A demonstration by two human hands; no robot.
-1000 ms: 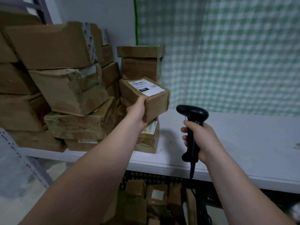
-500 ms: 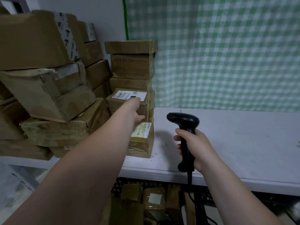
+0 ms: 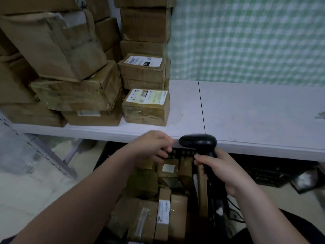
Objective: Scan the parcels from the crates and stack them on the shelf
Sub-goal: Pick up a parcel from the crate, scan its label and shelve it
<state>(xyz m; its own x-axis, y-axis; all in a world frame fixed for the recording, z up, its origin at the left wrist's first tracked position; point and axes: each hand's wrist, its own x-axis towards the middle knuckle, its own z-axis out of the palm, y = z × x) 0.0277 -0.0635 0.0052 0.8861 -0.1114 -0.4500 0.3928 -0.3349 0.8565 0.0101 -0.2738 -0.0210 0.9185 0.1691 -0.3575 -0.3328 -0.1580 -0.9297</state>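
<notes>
Head view looked down over the front edge of the white shelf (image 3: 255, 110). At the centre of the frame the left hand (image 3: 153, 147) hovered over the black crate (image 3: 182, 153) beneath the shelf, its fingers loosely curled and holding nothing. Just to its right the right hand (image 3: 223, 171) was wrapped round the handle of the black scanner (image 3: 197, 141), whose head pointed toward the left hand. The crate parcels (image 3: 158, 217) lay packed close together at lower centre, some flat and some on edge. One small taped box (image 3: 168, 169) showed a pale label upward just below the left hand. These looked like small cardboard cartons, probably light and stiff enough to pinch across two opposite sides with one hand. The glossy tape could be slick, and the grip should leave the label uncovered. The shelf's front edge hung right over the crate's far side, so a parcel would likely have to come toward the person before rising. The scanner's cable trailed down at lower right. At upper left stood the stacked parcels (image 3: 70, 50), dented and leaning, with a labelled front box (image 3: 146, 110) beside them. The right half of the shelf, before the checked cloth (image 3: 246, 37), offered open room.
</notes>
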